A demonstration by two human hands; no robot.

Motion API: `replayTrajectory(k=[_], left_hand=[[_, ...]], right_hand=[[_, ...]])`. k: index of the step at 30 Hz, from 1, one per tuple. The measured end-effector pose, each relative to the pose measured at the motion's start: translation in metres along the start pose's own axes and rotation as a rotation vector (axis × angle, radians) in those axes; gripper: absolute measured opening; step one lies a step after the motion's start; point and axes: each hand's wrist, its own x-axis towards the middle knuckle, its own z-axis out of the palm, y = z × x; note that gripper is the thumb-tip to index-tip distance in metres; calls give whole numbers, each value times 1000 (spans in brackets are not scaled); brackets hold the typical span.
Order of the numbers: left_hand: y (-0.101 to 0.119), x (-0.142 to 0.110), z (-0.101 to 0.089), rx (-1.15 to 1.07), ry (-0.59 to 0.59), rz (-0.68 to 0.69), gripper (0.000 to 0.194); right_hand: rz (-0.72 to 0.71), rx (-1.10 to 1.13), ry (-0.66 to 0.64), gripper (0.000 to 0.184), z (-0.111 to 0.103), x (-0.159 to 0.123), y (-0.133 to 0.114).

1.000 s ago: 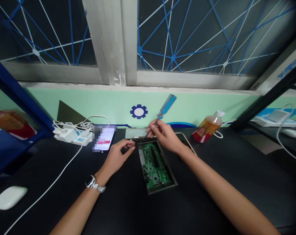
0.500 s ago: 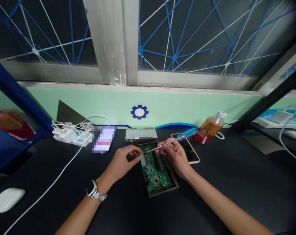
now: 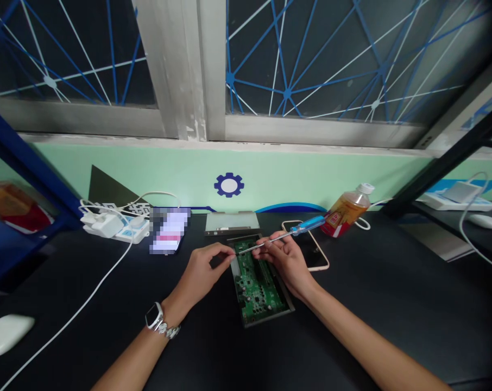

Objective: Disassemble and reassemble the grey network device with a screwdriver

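My right hand [image 3: 290,266] grips a screwdriver [image 3: 309,224] by its metal shaft, with the blue handle pointing up and to the right. Thumb and fingertips of my left hand [image 3: 201,269] are pinched together right at the screwdriver's tip; whatever is between them is too small to make out. Both hands hover over the far part of a green circuit board [image 3: 256,290], which lies in a shallow dark metal case on the black table. A smartwatch and a metal bracelet are on my left wrist.
Behind the board lies a metal cover plate [image 3: 232,222]. A phone [image 3: 317,252] rests beyond my right hand, near a tilted drink bottle [image 3: 346,212]. On the left are a lit phone [image 3: 170,231], a power strip [image 3: 134,231] with cables, and a white mouse [image 3: 10,334].
The screwdriver's tip has moved left, off the board, to my left fingertips. My left thumb and fingers have closed together there. The view has shifted slightly.
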Motion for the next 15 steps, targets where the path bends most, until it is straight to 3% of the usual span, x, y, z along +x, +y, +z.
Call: replayTrajectory(k=[6,15], left_hand=[[-2,1,-2,-86,12,-40,18],[-5,0,-6,-10,-45,-33,12]], right_hand=[[16,24,28,31,-1,1,-1],[37,20,37,33,-1,1,-2]])
